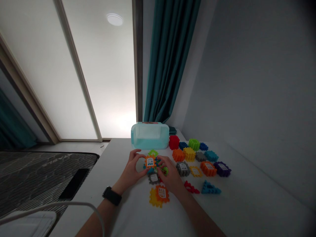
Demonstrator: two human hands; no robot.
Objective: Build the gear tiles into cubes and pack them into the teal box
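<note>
My left hand (129, 166) and my right hand (170, 174) both grip a cluster of interlocked toy waffle blocks (150, 162) from either side, above the white tabletop (128, 154). An orange block with a printed window (149, 161) faces me on the cluster, with green and blue pieces around it. Just below my fingers lies a grey block (153, 178). Nearer me, an orange block (162, 193) overlaps a yellow one (153, 199). To the right of my right hand sit a grey block (183, 168), a red triangular piece (191, 187) and a blue triangular piece (210, 188).
Several more coloured blocks are spread at the table's right, including a purple one (222, 169). A translucent teal plastic box (149, 135) stands at the far edge. A wall (247, 98) runs along the right side. A black phone (74, 183) lies on a dark surface at the left.
</note>
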